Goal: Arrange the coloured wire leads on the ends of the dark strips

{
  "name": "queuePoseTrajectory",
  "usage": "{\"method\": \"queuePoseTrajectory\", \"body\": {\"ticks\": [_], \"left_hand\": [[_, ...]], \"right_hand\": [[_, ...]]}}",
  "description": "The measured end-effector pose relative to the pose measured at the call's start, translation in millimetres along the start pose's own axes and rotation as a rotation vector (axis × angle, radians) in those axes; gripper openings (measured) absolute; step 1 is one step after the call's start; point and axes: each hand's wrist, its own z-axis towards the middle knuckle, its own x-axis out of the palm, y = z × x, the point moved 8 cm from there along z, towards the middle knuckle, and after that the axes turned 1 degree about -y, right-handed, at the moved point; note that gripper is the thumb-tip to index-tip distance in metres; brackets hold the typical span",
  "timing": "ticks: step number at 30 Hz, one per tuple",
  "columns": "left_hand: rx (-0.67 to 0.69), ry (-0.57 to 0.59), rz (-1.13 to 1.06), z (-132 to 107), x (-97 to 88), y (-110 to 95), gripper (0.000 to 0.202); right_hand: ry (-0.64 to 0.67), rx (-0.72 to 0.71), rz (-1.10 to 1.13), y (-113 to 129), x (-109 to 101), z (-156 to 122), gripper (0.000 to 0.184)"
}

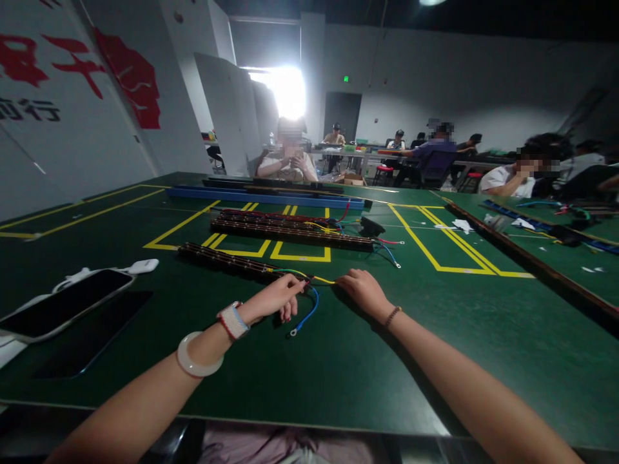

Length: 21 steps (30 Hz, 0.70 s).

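My left hand [279, 298] rests on the green table [338, 367], fingers pinched round the coloured wires at the end of a long dark strip [222, 259]. A blue wire [305, 317] with a ring terminal loops out below this hand. My right hand [362, 290] lies knuckles up just to the right, fingers curled on the far end of a thin yellow wire [323, 280] stretched between both hands. A white bangle and a woven band sit on my left wrist, a bead bracelet on my right.
Two more dark strips [290, 229] with loose wires lie further back on yellow floor-tape markings, with long blue rails [265, 195] behind them. Two phones [62, 303] and a white charger lie at the left. Several people sit at tables beyond.
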Motion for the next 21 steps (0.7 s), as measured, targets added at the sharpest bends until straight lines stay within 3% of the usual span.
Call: {"method": "queuePoseTrajectory", "body": {"ticks": [6, 10, 17, 21], "left_hand": [[0.079, -0.061, -0.382, -2.9, 0.0, -6.2, 0.033], [0.087, -0.158, -0.5, 1.7, -5.0, -10.7, 0.031], [-0.106, -0.12, -0.636, 3.9, -3.3, -0.2, 0.025], [-0.108, -0.118, -0.692, -0.7, -8.2, -1.5, 0.026]], "right_hand": [[0.015, -0.013, 0.002, 0.1, 1.9, 0.5, 0.026], [0.019, -0.016, 0.002, -0.6, 3.4, 0.9, 0.027], [0.018, -0.014, -0.005, -0.6, 3.1, 0.2, 0.026], [0.015, -0.023, -0.003, 0.0, 3.0, 0.4, 0.027]]}}
